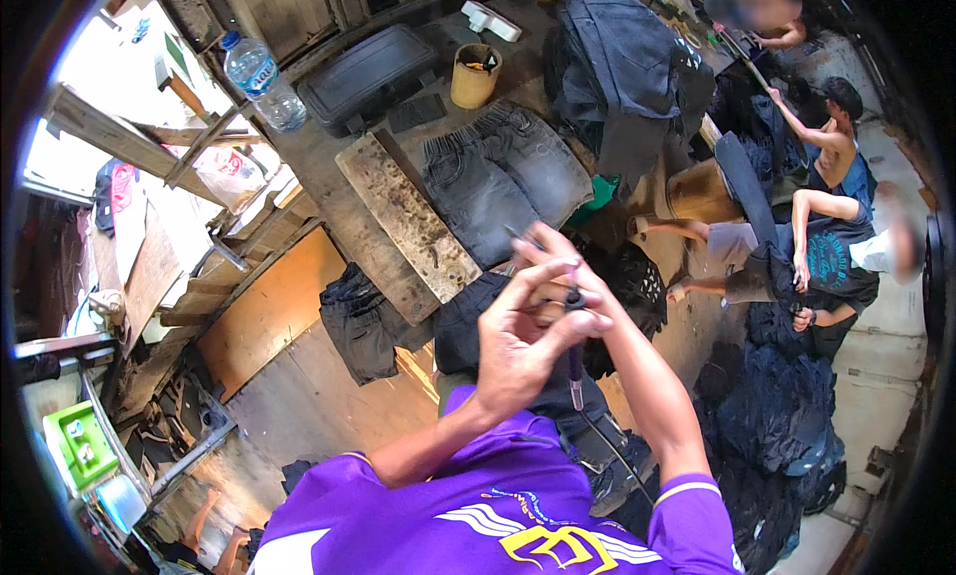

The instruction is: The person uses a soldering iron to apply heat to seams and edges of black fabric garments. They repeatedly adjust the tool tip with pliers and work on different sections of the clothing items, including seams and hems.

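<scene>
My left hand (523, 346) is closed, its thumb and fingers pinching a slim dark pen-shaped tool (575, 364). A thin dark cord (619, 456) trails from the tool's clear lower end toward my right sleeve. Just beyond it, my right hand (570, 256) is closed as well, with a thin dark pointed piece (516, 234) sticking out by its fingertips. Whether that piece belongs to the tool is hidden by my fingers. Past my hands, faded dark denim shorts (498, 172) lie flat on the wooden table, beside a stained board (403, 217).
The table holds a black case (368, 72), a water bottle (264, 82), a round container (476, 77) and a pile of dark garments (627, 62). More dark clothes (767, 416) are heaped at right. Several people work there, one in a dark shirt (832, 251).
</scene>
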`<move>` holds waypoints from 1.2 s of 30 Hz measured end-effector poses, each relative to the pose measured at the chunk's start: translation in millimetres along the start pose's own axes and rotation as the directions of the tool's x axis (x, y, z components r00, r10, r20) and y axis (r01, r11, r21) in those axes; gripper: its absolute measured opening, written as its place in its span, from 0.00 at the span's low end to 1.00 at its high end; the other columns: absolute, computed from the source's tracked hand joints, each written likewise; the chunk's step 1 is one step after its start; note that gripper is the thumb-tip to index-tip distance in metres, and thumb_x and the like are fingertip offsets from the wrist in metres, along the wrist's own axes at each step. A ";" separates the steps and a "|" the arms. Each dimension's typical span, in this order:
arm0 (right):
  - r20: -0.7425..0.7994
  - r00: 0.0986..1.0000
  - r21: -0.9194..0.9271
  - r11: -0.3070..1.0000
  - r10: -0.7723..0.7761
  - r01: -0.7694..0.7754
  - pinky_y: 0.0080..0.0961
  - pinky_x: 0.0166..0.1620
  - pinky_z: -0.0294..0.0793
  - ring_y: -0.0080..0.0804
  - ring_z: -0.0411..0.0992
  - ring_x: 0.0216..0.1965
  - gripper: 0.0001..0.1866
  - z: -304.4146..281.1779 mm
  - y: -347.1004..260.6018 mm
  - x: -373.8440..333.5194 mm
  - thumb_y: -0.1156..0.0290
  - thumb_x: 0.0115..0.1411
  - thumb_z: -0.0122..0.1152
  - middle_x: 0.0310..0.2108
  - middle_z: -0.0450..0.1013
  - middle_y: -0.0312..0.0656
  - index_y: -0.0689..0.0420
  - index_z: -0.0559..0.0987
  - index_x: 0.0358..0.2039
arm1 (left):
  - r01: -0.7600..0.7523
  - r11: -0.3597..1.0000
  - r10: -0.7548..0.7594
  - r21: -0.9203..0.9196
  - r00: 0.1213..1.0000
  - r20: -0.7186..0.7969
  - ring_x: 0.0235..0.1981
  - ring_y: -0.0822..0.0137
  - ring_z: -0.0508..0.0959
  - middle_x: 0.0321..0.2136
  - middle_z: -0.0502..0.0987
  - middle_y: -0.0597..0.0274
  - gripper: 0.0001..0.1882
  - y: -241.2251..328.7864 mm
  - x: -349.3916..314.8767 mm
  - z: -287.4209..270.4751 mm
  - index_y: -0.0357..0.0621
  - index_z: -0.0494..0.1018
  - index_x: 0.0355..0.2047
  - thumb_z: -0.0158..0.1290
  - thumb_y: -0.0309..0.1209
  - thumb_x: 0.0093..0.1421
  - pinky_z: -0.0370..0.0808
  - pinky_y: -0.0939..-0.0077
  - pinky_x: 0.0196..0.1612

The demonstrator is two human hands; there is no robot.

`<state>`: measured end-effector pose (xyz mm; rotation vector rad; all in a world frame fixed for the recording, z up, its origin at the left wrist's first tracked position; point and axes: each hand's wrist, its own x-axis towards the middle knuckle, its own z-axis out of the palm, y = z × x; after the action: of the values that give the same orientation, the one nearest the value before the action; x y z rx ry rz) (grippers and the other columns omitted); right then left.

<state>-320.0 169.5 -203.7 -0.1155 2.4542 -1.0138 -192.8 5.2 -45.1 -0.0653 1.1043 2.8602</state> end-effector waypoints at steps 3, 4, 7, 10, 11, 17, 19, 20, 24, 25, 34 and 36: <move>0.082 0.995 0.285 0.958 -0.063 0.037 0.39 0.51 0.78 0.39 0.80 0.47 0.24 49.2 -57.0 86.3 0.53 0.71 0.65 0.47 0.82 0.53 0.63 0.77 0.52 | -0.014 0.998 0.018 0.060 0.997 -0.073 0.44 0.55 0.88 0.47 0.83 0.49 0.22 11.6 8.1 -27.1 0.32 0.71 0.64 0.59 0.25 0.72 0.86 0.58 0.53; -0.053 0.987 0.247 0.955 -0.153 0.161 0.38 0.57 0.78 0.43 0.80 0.53 0.24 59.7 -69.0 100.2 0.56 0.71 0.66 0.52 0.81 0.54 0.62 0.77 0.57 | -0.020 0.999 0.023 0.037 0.996 -0.090 0.44 0.56 0.88 0.47 0.83 0.49 0.21 14.4 10.7 -33.1 0.32 0.72 0.63 0.60 0.25 0.73 0.86 0.58 0.53; -0.164 0.964 0.180 0.954 -0.209 0.238 0.38 0.65 0.74 0.42 0.76 0.64 0.26 68.0 -90.8 121.6 0.62 0.72 0.67 0.61 0.77 0.54 0.59 0.73 0.65 | -0.057 0.998 0.060 0.026 0.993 -0.100 0.44 0.58 0.88 0.47 0.83 0.50 0.19 21.0 19.6 -45.0 0.33 0.73 0.61 0.59 0.28 0.73 0.86 0.60 0.52; -0.215 0.939 0.391 0.858 -0.267 0.333 0.37 0.64 0.76 0.38 0.78 0.61 0.23 50.3 -77.8 96.7 0.64 0.71 0.67 0.58 0.79 0.49 0.59 0.76 0.62 | -0.017 1.000 0.019 0.014 0.994 -0.109 0.46 0.61 0.87 0.47 0.83 0.51 0.17 16.0 23.3 -52.5 0.31 0.73 0.61 0.56 0.22 0.74 0.85 0.63 0.54; -0.187 0.951 0.358 0.884 -0.247 0.300 0.37 0.63 0.77 0.38 0.78 0.59 0.21 42.4 -71.0 81.6 0.65 0.70 0.67 0.56 0.80 0.48 0.59 0.78 0.60 | -0.043 0.997 0.049 0.068 0.994 -0.098 0.46 0.60 0.87 0.47 0.83 0.52 0.16 14.4 23.1 -54.9 0.32 0.73 0.60 0.55 0.22 0.74 0.85 0.62 0.54; -0.478 0.857 0.056 0.966 -0.195 0.252 0.32 0.53 0.81 0.26 0.79 0.50 0.12 -38.2 17.3 -96.6 0.65 0.69 0.68 0.44 0.82 0.39 0.58 0.83 0.49 | -0.078 0.953 0.082 0.293 0.997 -0.001 0.45 0.58 0.84 0.47 0.78 0.54 0.08 0.8 28.3 -31.8 0.35 0.74 0.52 0.53 0.25 0.76 0.85 0.58 0.53; -0.517 0.843 0.411 0.907 0.149 0.091 0.34 0.51 0.81 0.28 0.81 0.45 0.13 -67.1 38.3 -180.2 0.64 0.69 0.69 0.44 0.84 0.41 0.59 0.84 0.47 | -0.125 0.960 0.090 0.252 0.985 0.145 0.45 0.59 0.84 0.44 0.78 0.55 0.13 -5.9 28.8 -4.9 0.35 0.73 0.54 0.54 0.32 0.77 0.81 0.57 0.57; -0.642 0.750 0.407 0.899 0.157 0.160 0.31 0.50 0.82 0.25 0.81 0.44 0.12 -88.9 46.3 -228.3 0.64 0.70 0.69 0.43 0.84 0.40 0.59 0.84 0.47 | -0.032 0.965 0.002 0.261 0.994 0.111 0.48 0.60 0.82 0.46 0.78 0.55 0.15 -11.5 29.1 9.4 0.36 0.72 0.57 0.54 0.34 0.77 0.80 0.58 0.59; -0.944 0.278 0.152 0.982 0.179 -0.116 0.29 0.48 0.82 0.25 0.82 0.43 0.10 -148.3 18.8 -428.1 0.66 0.72 0.67 0.43 0.84 0.38 0.56 0.84 0.49 | 0.043 0.856 -0.156 0.516 0.972 0.177 0.54 0.55 0.81 0.53 0.81 0.47 0.28 -42.8 15.7 51.3 0.40 0.68 0.70 0.51 0.45 0.79 0.81 0.59 0.57; -0.998 0.045 0.025 0.984 0.034 -0.175 0.31 0.50 0.82 0.31 0.83 0.44 0.07 -157.2 0.8 -475.2 0.69 0.71 0.68 0.42 0.84 0.39 0.56 0.84 0.46 | -0.025 0.864 -0.130 0.503 0.954 0.270 0.54 0.55 0.81 0.51 0.82 0.46 0.28 -53.6 12.6 60.8 0.39 0.70 0.69 0.49 0.46 0.79 0.81 0.58 0.57; -0.258 -0.743 0.148 0.734 -0.618 -0.662 0.48 0.71 0.64 0.52 0.69 0.68 0.36 -201.6 -75.3 -847.3 0.52 0.69 0.70 0.65 0.72 0.56 0.62 0.71 0.67 | -0.320 0.800 -0.239 0.507 0.605 0.759 0.66 0.35 0.73 0.72 0.64 0.35 0.36 -114.4 -45.7 128.4 0.51 0.62 0.77 0.55 0.42 0.72 0.71 0.41 0.69; -0.387 -0.808 0.241 0.797 -0.444 -0.554 0.46 0.71 0.66 0.54 0.69 0.69 0.41 -217.8 -45.7 -882.4 0.45 0.68 0.67 0.67 0.71 0.59 0.62 0.69 0.70 | -0.016 0.933 -0.245 0.359 0.701 0.670 0.55 0.55 0.78 0.55 0.74 0.51 0.19 -121.7 -60.9 145.6 0.42 0.70 0.62 0.53 0.37 0.76 0.76 0.55 0.63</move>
<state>353.1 499.9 312.0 -0.9435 -1.0310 -0.4004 -123.6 189.6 -14.7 0.8790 1.2912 2.1650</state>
